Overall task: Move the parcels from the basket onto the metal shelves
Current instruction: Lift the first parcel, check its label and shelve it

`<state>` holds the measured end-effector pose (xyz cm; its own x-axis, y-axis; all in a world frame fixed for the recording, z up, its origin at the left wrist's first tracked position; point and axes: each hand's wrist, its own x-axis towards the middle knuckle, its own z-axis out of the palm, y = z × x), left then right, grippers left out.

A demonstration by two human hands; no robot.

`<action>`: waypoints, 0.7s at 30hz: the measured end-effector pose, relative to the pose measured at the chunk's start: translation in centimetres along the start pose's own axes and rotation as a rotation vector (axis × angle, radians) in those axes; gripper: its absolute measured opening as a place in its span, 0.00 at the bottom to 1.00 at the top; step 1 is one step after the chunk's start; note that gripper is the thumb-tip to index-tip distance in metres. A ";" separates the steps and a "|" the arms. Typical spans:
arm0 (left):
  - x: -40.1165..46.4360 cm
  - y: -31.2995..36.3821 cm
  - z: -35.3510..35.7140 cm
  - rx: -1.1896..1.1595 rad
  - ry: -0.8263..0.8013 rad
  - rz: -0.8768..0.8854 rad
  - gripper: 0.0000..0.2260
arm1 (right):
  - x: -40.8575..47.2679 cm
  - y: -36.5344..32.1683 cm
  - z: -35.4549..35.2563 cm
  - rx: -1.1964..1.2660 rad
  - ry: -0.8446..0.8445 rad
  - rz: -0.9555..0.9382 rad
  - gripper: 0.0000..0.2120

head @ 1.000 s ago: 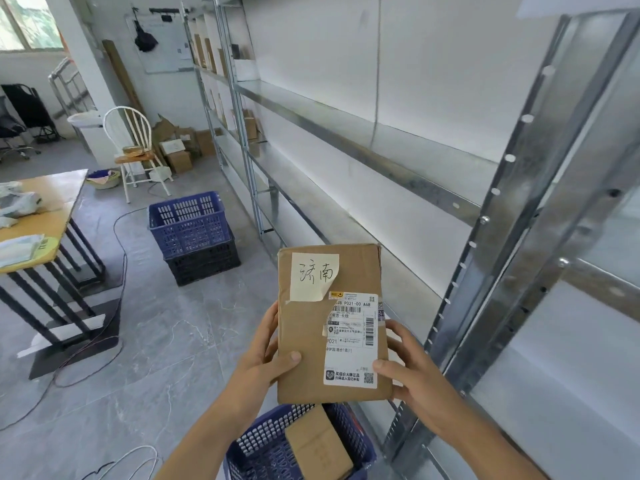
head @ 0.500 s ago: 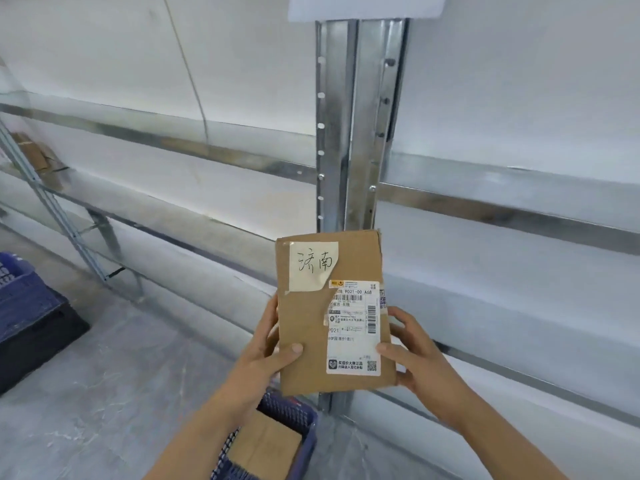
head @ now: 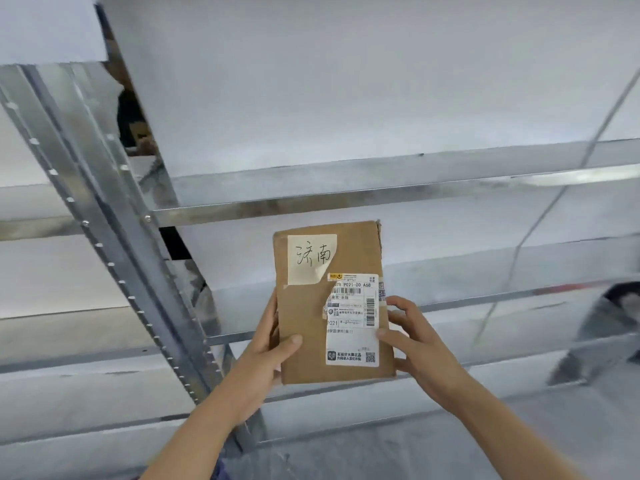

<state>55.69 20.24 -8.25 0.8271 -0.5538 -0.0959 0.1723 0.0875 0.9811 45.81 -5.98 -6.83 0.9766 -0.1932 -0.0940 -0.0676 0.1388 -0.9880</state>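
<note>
I hold a flat brown cardboard parcel (head: 304, 327) upright in front of the metal shelves (head: 311, 206). It carries a pale handwritten note at the top and a white shipping label at the lower right. My left hand (head: 266, 355) grips its lower left edge, thumb on the front. My right hand (head: 415, 344) grips the lower right edge, thumb on the label. The basket is out of view.
A perforated metal upright (head: 114, 258) slants down the left side of the shelving. Several bare galvanised shelf boards run across behind the parcel. A thin diagonal brace (head: 540, 220) crosses at the right. A dark blurred shape (head: 620, 303) sits at the right edge.
The view has swung right along the shelving; the blue basket and floor have left the frame. The upright now stands left of the parcel. Both hands keep the same grip.
</note>
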 end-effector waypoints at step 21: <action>10.1 -2.7 45.7 0.083 -0.368 -0.013 0.37 | -19.4 -5.6 -39.5 -0.013 0.519 -0.125 0.24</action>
<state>39.10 -23.47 -4.21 0.5750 -0.8162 -0.0564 0.1251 0.0195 0.9920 19.23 -41.37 -4.34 0.7485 -0.6628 -0.0205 0.0369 0.0725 -0.9967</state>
